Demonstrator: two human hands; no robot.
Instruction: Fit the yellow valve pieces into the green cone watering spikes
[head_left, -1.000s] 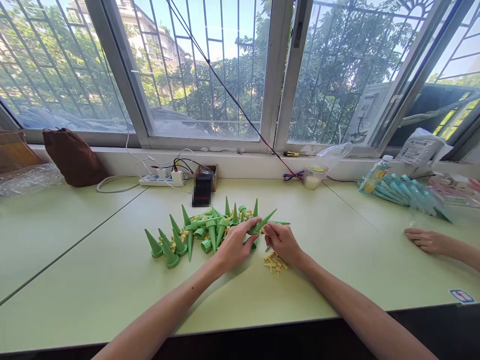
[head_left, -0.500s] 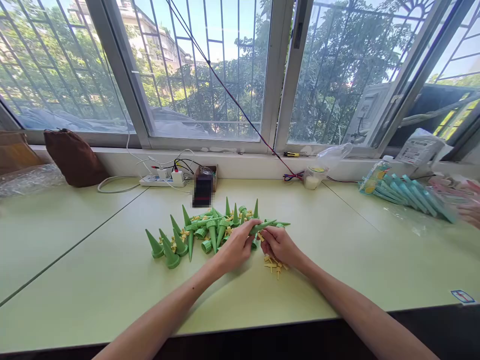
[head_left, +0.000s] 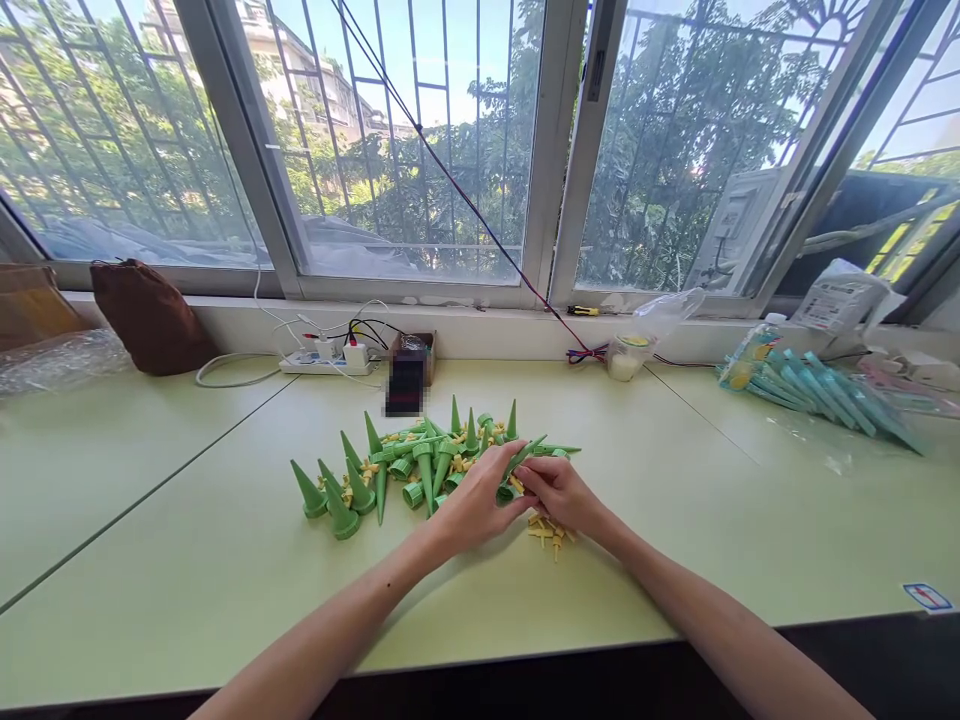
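Note:
My left hand (head_left: 476, 500) and my right hand (head_left: 561, 492) meet over the pale green table (head_left: 187, 540), both closed on one green cone spike (head_left: 519, 459) that points up and to the right. A small yellow piece seems pinched at the cone's open end, though it is mostly hidden by my fingers. Just behind and left of my hands lies a pile of green cone spikes (head_left: 405, 462), some upright, some lying flat. Several small yellow fittings (head_left: 549, 532) lie on the table under my right wrist.
A brown pouch (head_left: 147, 312) and a white power strip with cables (head_left: 324, 357) sit by the window sill. A dark box (head_left: 409, 378) stands behind the pile. At the right are a small plastic cup (head_left: 625, 355) and bagged teal spikes (head_left: 814, 390).
My hands have drawn closer together on the green cone, which tilted more upright. Another person's hand at the right edge of the table has pulled away out of view.

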